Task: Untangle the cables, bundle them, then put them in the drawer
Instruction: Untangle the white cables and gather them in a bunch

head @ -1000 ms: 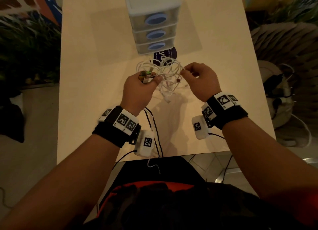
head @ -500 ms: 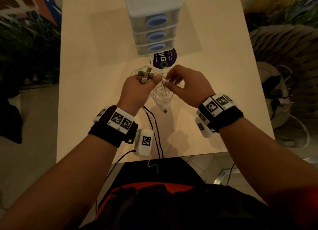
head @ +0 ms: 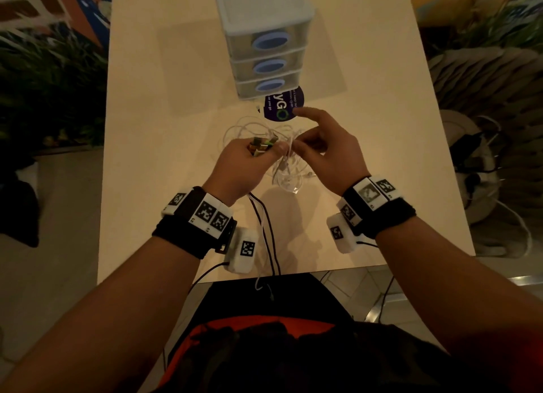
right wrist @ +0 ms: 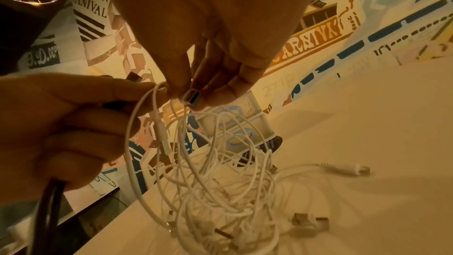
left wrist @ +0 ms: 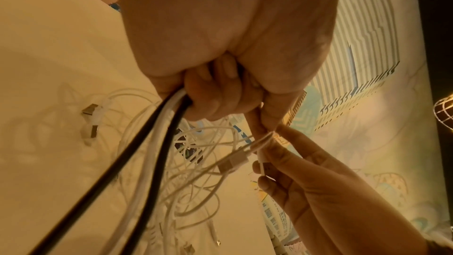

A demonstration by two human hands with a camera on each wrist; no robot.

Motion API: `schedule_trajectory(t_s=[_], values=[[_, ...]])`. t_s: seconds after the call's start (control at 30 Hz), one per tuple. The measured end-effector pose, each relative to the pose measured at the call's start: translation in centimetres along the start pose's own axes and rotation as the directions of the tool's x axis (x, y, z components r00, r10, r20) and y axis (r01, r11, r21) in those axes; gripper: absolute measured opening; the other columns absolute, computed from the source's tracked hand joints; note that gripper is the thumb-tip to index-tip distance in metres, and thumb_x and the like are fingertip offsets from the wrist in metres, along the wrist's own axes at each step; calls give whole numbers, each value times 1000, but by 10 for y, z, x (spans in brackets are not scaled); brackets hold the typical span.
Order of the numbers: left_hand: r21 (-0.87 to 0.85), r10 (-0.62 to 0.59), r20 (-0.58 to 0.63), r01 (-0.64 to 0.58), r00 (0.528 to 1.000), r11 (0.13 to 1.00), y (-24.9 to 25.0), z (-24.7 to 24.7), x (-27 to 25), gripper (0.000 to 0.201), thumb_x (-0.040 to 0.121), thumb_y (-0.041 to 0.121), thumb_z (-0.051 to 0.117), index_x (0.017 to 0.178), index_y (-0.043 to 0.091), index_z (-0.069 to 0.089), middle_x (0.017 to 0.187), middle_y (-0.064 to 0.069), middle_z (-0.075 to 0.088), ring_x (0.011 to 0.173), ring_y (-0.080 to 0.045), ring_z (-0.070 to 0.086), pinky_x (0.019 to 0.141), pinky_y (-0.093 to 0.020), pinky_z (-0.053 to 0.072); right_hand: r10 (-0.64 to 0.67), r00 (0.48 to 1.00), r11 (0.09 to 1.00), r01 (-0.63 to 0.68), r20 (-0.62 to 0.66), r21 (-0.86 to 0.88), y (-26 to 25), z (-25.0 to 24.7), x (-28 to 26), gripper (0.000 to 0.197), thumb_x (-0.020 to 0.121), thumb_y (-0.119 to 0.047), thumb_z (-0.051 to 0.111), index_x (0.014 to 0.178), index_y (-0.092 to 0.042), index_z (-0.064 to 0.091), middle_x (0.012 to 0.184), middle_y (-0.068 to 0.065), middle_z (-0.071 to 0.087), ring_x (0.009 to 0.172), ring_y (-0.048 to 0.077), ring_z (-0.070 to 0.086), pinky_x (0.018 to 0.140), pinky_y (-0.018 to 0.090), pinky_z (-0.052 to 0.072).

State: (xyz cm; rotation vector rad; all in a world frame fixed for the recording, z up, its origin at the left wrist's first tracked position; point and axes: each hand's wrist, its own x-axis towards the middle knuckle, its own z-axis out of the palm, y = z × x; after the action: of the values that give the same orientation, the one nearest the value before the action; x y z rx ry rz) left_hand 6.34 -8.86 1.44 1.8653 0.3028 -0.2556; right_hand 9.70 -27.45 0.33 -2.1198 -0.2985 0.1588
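Left hand [head: 246, 163] clamps gathered plug ends (anchor pt) while right hand [head: 329, 154] fingertips pinch one cable from the tangle [head: 288, 175] at 6 o'clock of drawer unit [head: 264, 39], to isolate it.

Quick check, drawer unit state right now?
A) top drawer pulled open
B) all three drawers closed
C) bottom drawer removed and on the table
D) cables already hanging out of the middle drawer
B: in the head view the drawer unit shows three fronts flush in a stack, while the white cables are a tangle held between the left hand and right hand, over the table.
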Motion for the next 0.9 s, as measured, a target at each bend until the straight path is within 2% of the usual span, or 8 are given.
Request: schedule_trajectory(t_s=[0.1,0.17,0.23,0.3,0.4,0.53,0.7,0.9], values=[[-27,-45,-111,43,993,999,1,1,2,32,92,45,72,82,16,78,69,-3,73,67,-13,63,74,-45,52,-74,996,997,75,40,-26,4,5,-2,37,96,-23,65,131,-34,63,95,-8,72,89,11,68,85,38,56],[-89,-140,-147,128,979,988,2,2,6,34,91,49,71,75,20,75,47,8,56,47,-6,50,56,-37,43,-100,994,994,102,42,-46,6,9,-1,26,95,-21,65,121,-27,70,98,-6,72,88,13,67,82,41,56],[-174,-235,-143,210,961,962,2,3,10,33,89,50,73,72,22,71,39,11,39,38,-8,35,51,-30,31,-98,994,994,100,41,-33,7,12,0,20,95,-21,67,115,-24,71,98,-7,72,87,11,67,81,39,56],[-224,-255,-135,221,957,949,3,4,12,30,90,42,75,71,19,68,39,12,36,36,-7,31,50,-28,28,-92,994,995,95,55,-39,7,12,1,17,95,-25,68,111,-23,71,96,-9,73,86,11,68,82,38,57],[-216,-214,-168,176,962,960,7,5,11,21,93,35,73,80,18,73,37,15,42,34,-1,37,51,-26,30,-111,989,985,122,94,-124,11,8,2,14,95,-30,67,107,-25,69,93,-9,71,85,10,65,81,37,55],[-323,-255,-202,182,945,929,2,-1,13,26,94,39,71,96,14,80,39,12,32,38,-7,25,47,-25,24,-134,981,949,168,140,-268,26,1,-1,14,95,-33,67,105,-25,70,89,-7,58,82,13,56,79,37,49],[-403,-249,-84,196,965,894,-2,-11,15,34,101,37,60,73,21,69,54,2,21,45,-13,16,43,-24,19,-49,970,955,115,238,-273,42,-9,-7,23,86,-31,63,107,-28,71,96,-4,57,84,13,57,79,36,52],[-386,-220,38,218,975,896,7,-12,10,34,106,30,49,74,18,52,44,10,29,38,-10,22,42,-23,19,-117,991,968,128,66,-214,21,-7,12,43,91,-26,61,134,-26,54,106,-3,57,84,9,58,78,27,48]])
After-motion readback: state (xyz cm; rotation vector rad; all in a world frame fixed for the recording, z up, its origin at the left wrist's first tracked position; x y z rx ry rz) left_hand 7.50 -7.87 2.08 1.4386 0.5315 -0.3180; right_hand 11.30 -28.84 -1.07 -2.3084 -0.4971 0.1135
